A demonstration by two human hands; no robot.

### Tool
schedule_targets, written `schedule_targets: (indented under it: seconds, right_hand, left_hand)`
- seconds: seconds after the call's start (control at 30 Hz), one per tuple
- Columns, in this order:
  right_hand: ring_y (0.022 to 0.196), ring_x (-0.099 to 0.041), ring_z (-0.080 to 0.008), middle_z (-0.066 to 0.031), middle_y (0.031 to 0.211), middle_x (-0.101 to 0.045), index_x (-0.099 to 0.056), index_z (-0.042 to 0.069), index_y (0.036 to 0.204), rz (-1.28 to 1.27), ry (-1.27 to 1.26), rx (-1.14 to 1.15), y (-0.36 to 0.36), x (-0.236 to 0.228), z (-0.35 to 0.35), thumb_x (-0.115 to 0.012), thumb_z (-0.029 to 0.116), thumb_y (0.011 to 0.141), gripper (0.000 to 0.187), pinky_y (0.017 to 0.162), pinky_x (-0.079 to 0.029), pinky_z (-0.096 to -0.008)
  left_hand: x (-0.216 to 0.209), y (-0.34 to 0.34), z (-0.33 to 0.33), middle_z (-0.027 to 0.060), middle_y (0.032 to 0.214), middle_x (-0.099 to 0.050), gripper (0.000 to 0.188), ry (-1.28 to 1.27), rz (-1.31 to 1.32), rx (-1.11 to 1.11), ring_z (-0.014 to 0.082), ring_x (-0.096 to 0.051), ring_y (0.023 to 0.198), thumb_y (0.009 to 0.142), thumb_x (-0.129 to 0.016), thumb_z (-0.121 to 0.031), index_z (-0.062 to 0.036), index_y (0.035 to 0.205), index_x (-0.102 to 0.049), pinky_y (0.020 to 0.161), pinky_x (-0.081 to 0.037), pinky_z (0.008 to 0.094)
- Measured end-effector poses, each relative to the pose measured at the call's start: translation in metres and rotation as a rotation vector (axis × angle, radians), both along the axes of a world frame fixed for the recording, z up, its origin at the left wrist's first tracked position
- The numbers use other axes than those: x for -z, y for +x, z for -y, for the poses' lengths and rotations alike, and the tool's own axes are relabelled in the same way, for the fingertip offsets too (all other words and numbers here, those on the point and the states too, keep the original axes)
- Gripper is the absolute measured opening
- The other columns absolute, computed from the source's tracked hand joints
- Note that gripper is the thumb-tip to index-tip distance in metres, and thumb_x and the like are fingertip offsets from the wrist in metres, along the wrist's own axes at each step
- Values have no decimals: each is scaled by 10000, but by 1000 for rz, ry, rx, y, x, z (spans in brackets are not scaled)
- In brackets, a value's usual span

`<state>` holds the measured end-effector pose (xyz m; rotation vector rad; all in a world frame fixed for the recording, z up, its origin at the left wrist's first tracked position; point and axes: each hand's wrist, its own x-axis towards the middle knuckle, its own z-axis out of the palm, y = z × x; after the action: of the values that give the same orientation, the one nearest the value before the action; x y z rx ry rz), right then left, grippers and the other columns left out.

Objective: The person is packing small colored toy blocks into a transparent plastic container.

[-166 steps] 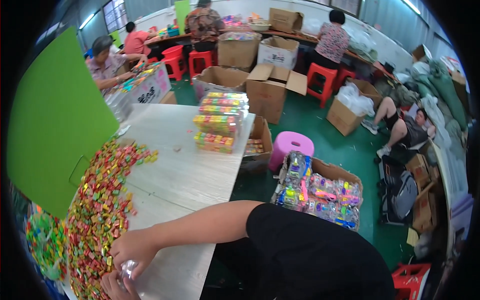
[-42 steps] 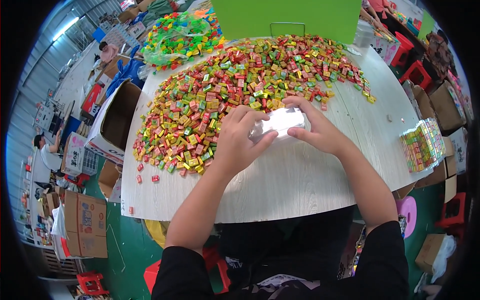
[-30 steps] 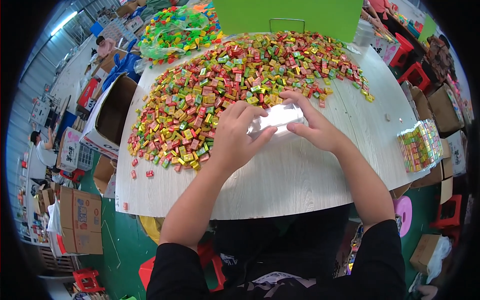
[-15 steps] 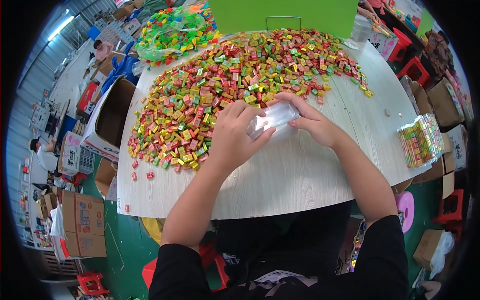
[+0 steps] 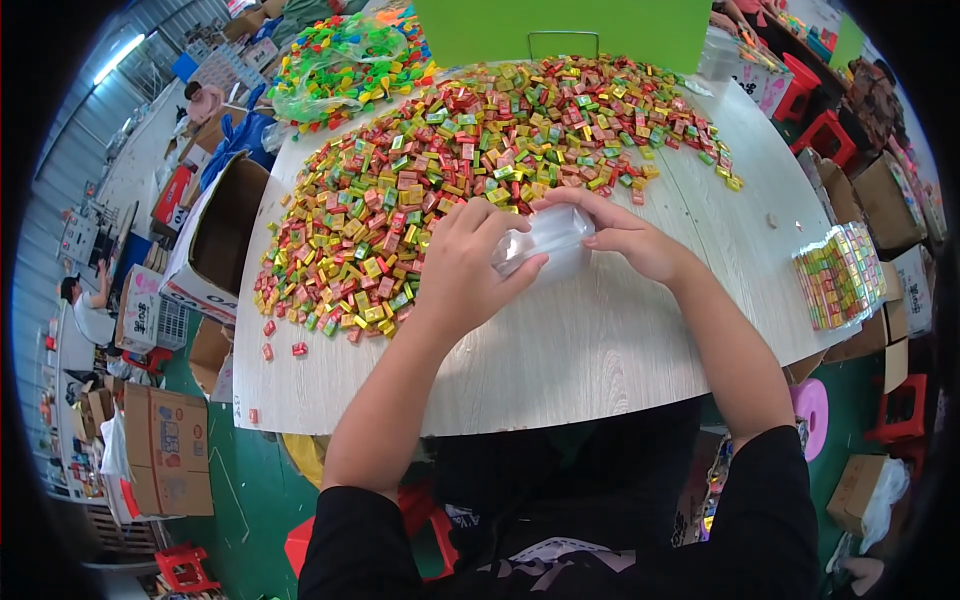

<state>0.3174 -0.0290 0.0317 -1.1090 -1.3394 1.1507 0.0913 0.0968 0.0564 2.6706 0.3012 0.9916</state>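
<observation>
Between my two hands is a clear plastic box [image 5: 556, 240], held just above the pale tabletop. My left hand [image 5: 468, 262] grips its left end, fingers curled over the top and thumb along the near side. My right hand [image 5: 625, 236] closes on the right end, with the thumb near the corner and the fingers over the far edge. No contents show through the clear walls. Right beyond my hands spreads a wide heap of small wrapped candies [image 5: 440, 170] in red, yellow, green and pink foil.
Bagged green, yellow and blue plastic pieces [image 5: 350, 65] lie at the far left. A green panel [image 5: 560, 30] stands behind the heap. A clear pack of stacked candies [image 5: 840, 278] sits at the table's right edge. An open cardboard box [image 5: 220, 225] stands left of the table [image 5: 600, 360].
My grip on the clear box stays almost the same. My right hand has shifted slightly, and the whole view has moved a little. The heap looks unchanged.
</observation>
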Motion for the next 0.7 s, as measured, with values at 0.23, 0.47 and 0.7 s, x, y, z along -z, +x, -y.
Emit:
schedule_targets:
  seconds: [0.23,0.47,0.7]
  right_hand:
    - [1418,-444,-200,-49,1541,-505,-461,104,1561,30,-37,-7,-1,-6,2,-487,22,865,701,1154,-359,-348]
    - [1426,-455,-194,-64,1482,-546,-526,45,1484,69,-49,33,6,-3,1,-471,79,929,559,1204,-321,-352]
    - [1391,-477,-169,-48,1419,-574,-570,47,1423,109,-47,62,1,-8,3,-445,71,965,475,1187,-338,-340]
  left_hand:
    - [-1,-3,-1,93,943,-630,324,-8,-19,3,295,-611,905,783,-844,-256,-62,1008,-715,821,-490,418]
    - [4,-1,-5,75,927,-619,337,24,29,44,291,-609,887,760,-858,-276,-106,1007,-704,806,-475,431]
    - [3,-1,-5,69,947,-624,349,17,5,42,288,-606,901,754,-862,-277,-108,1016,-703,820,-477,428]
